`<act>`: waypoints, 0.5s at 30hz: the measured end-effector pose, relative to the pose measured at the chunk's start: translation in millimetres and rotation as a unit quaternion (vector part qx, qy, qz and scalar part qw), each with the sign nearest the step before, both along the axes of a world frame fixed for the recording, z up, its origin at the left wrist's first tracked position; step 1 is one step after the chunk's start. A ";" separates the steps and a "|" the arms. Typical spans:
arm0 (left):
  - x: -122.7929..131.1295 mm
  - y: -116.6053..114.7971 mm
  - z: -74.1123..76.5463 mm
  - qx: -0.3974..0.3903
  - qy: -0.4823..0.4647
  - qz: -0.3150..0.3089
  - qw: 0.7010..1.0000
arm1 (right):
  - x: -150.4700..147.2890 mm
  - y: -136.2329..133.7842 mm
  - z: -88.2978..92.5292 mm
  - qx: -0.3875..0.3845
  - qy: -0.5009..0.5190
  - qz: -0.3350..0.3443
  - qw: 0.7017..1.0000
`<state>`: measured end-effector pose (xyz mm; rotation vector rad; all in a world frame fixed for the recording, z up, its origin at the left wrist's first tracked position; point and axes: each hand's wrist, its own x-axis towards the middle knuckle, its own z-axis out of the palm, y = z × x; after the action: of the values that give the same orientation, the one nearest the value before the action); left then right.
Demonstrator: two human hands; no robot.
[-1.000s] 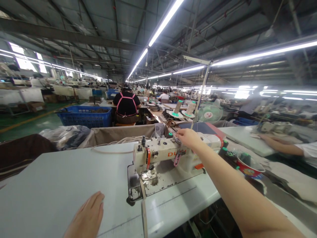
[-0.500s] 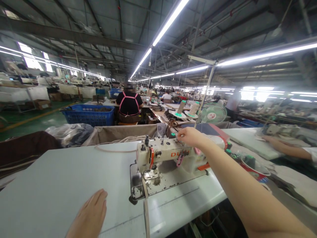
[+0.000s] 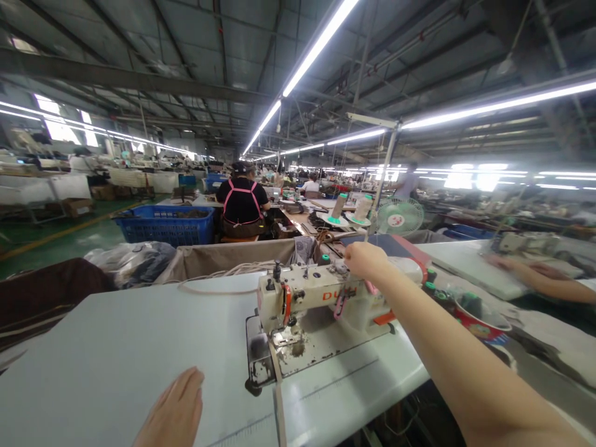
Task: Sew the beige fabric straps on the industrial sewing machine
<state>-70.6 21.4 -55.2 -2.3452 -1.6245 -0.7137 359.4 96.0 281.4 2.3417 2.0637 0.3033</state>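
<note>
Right hand shifted along sewing machine, curled, hold unclear, left hand flat, roomy tabletop, slanting edge

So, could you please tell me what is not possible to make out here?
All in the head view:
Whether the bare right hand grips anything: its own fingers block the sight.
Narrow, flat beige strip: near end cut off by the bottom edge.
Co-worker's bare hands, far right: blurred.

Lit toward twelve o'clock by long white tube lights beneath a dark grey metal-beamed ceiling. Laid at nine o'clock with glossy green flooring. Windowed near ten o'clock with bright rectangular panes.
</note>
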 end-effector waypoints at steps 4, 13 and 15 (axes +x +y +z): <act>-4.7 0.7 3.1 0.026 -0.008 -0.012 1.000 | -0.2 0.3 -0.8 -0.019 0.013 0.035 0.999; -4.1 7.4 -0.7 0.057 -0.018 -0.001 0.998 | 0.3 2.1 -5.7 -0.009 0.028 0.024 0.999; -4.5 10.0 -3.1 0.049 -0.014 -0.006 0.999 | 0.2 2.8 -7.3 0.005 0.035 0.035 0.999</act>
<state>-75.0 31.4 -58.4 -2.2866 -1.5515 -0.8145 359.6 98.8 274.1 2.3223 2.1838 0.2369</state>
